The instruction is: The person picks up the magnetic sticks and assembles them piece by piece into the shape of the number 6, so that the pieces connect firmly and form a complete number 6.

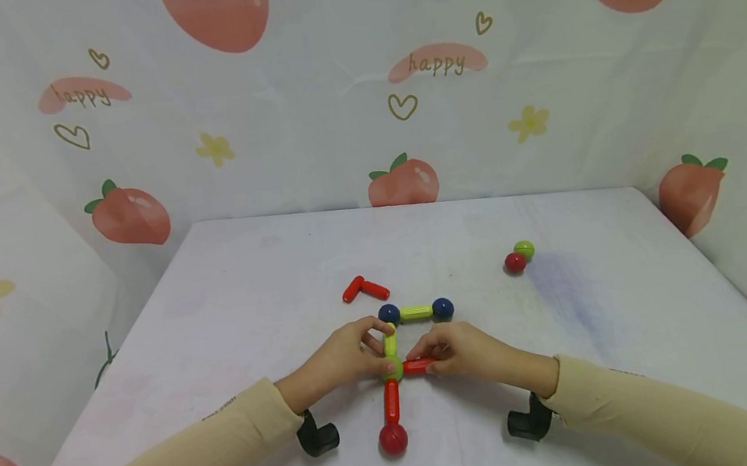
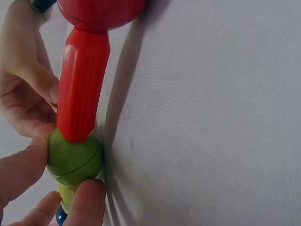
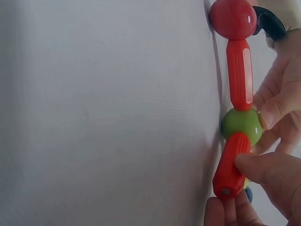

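Head view: we see two bare hands at work over a white, cloth-covered surface (image 1: 245, 281). The left hand (image 1: 350, 354) pinches a glossy green plastic-looking ball (image 3: 242, 123) with thumb and fingers, one finger lying along a yellow-green ridged plastic-looking rod (image 1: 390, 343). The right hand (image 1: 463, 351) pinches a short red ridged plastic-looking rod (image 3: 230, 172) between thumb and fingers; its inner end meets the right side of the green ball.

The ball sits near the middle of the surface, low in a line of joined pieces. Towards the wearer, a second red ridged rod (image 1: 392, 401) runs from it to a larger glossy red ball (image 1: 394, 440). Away from the wearer, the yellow-green rod reaches a dark blue glossy ball (image 1: 389, 313); from there a crosswise yellow-green rod (image 1: 415, 312) leads right to another dark blue ball (image 1: 443, 308).

Beyond the line we note two loose red rods (image 1: 375, 289), ends together in a bent shape. Farther right, a small red ball (image 1: 515, 263) lies beside a lime-green ball (image 1: 524, 249). Beige fabric sleeves (image 1: 243, 423) cover both forearms; black fittings (image 1: 317, 435) show under the wrists. Behind hangs a white cloth backdrop (image 1: 301, 116) printed with peaches, flowers and hearts.
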Demonstrator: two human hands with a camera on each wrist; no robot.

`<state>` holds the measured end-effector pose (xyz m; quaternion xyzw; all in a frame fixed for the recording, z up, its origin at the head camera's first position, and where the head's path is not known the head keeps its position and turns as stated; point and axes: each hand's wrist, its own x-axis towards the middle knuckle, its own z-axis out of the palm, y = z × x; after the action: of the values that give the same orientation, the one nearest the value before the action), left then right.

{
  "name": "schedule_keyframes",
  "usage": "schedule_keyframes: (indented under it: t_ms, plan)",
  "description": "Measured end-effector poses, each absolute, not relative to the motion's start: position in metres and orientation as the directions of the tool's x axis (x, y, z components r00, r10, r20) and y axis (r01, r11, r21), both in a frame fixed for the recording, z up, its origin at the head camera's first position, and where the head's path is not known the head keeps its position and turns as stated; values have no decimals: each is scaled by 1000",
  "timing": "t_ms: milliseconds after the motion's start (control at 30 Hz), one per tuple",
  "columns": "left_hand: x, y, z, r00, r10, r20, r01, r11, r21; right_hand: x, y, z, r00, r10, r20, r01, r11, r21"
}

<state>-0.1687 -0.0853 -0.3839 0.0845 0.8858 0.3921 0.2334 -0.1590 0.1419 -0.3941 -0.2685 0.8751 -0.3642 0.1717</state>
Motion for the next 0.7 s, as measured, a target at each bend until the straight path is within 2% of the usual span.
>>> schedule_keyframes:
  t_ms: [133,333,700]
  plan:
    - [-168,-85,-383,-876,335,-347,-33,676,736,-162,142,-393,-796,-594,-112,-342,596,-726]
    - [-168,-86,-383,-876,339,-342,-31,668,744,-167,140,-377,-830,-547,-113,-293,599,-745]
    - [-169,-87,-384,-874,347,-340,-32,656,754,-197,127,-344,-875,-484,-15,-308,580,-754]
